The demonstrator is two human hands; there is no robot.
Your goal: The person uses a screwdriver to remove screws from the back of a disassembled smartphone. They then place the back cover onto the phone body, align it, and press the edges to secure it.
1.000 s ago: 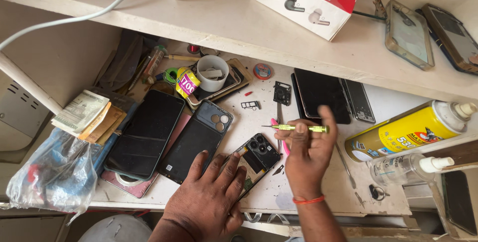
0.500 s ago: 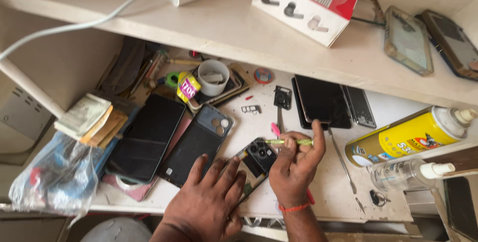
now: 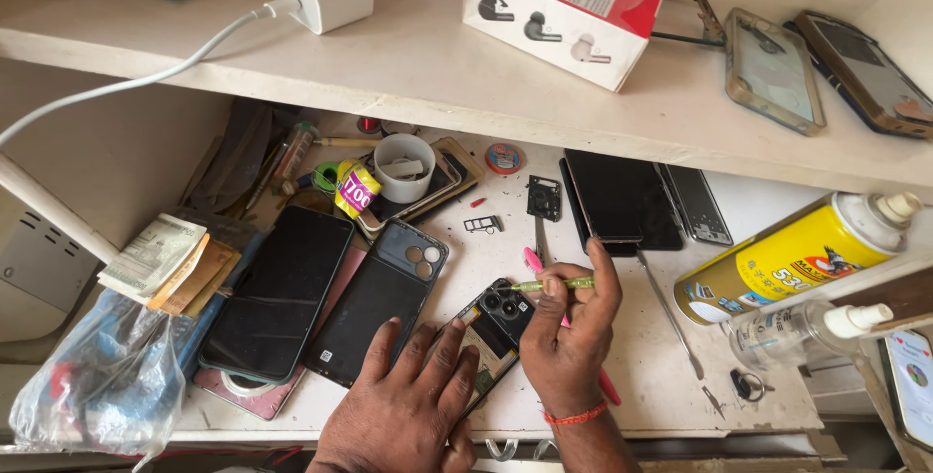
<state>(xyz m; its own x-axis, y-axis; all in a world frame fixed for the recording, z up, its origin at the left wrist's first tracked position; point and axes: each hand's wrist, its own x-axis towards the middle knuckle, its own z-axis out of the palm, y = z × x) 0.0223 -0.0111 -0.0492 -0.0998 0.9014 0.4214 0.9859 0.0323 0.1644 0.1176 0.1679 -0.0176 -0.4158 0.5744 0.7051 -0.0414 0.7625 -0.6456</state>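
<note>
Nearest: my left hand (image 3: 408,405) is lying flat, fingers spread, pinning the opened phone (image 3: 491,332) to the white bench (image 3: 641,376).

Beside it: my right hand (image 3: 569,332) is pinching a yellow-green tool (image 3: 554,284), tip at the camera cluster. I am judging this as disassembly work near the cameras; the next move wants a steady tip and firm hold.

Further: dark back cover (image 3: 374,303), black phone (image 3: 282,288), white cup (image 3: 403,167), yellow spray can (image 3: 792,254).

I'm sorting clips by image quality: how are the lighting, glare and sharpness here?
Head view: soft, even daylight; sharp on both hands, left hand and right hand; mild glare on the black phone screen; shelf edge shades the bench's back; wide-angle bending at the edges.
</note>
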